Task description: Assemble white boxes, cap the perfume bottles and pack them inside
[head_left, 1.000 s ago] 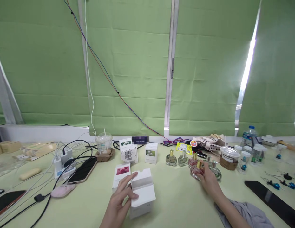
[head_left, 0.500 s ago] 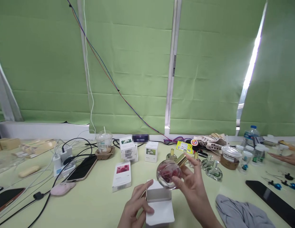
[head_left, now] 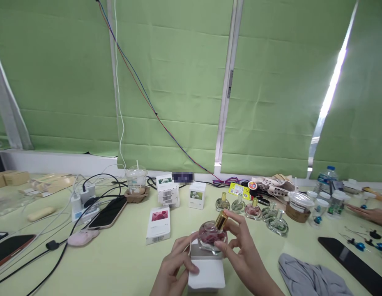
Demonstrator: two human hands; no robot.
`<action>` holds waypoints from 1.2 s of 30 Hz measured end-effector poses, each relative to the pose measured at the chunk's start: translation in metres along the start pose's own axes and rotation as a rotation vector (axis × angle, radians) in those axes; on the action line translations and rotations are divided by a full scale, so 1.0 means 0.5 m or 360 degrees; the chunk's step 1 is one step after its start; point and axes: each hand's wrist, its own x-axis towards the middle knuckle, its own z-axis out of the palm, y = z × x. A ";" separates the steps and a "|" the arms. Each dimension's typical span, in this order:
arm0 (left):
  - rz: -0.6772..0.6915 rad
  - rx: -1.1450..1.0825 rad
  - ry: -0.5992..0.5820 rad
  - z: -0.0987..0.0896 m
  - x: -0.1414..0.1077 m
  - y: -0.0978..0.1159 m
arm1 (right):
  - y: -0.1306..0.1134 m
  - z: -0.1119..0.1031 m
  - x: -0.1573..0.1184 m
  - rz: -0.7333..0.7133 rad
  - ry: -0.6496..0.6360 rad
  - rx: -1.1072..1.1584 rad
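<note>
My right hand [head_left: 240,246] grips a round glass perfume bottle [head_left: 212,236] with pinkish-red contents and a gold cap. The bottle is tilted, its base over the mouth of a white box [head_left: 206,273] with its flap folded out. Around the box's left side are the fingers of my left hand [head_left: 177,263]. Just behind, a white box with a red flower picture [head_left: 158,226] lies on the table. Several similar bottles stand behind my right hand, among them a pink one [head_left: 253,210] and a clear green one [head_left: 277,224].
White boxes [head_left: 168,190] stand at the back. Left are a phone [head_left: 107,213], cables and a plastic cup [head_left: 136,181]. Right are a grey cloth [head_left: 312,275], a black slab [head_left: 353,263], lidded jars and another person's hand [head_left: 371,214].
The bottle has moved down and left, from beside and above the box to over its opening, with its cap now pointing more upward. My left hand still holds the box.
</note>
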 end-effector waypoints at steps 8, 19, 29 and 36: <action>-0.0197 -0.0230 0.0073 0.019 -0.009 -0.001 | 0.012 0.009 -0.004 -0.0216 -0.0242 -0.0290; -0.0607 -0.0762 0.0297 0.086 -0.011 0.005 | 0.030 0.015 -0.020 -0.0403 -0.0232 -0.0289; -0.0573 -0.0699 0.0250 0.074 -0.013 -0.003 | 0.013 0.020 -0.018 -0.0609 -0.0386 -0.0416; -0.0520 -0.0723 0.0230 0.072 -0.014 0.001 | 0.029 0.017 -0.033 -0.0549 -0.0211 -0.0653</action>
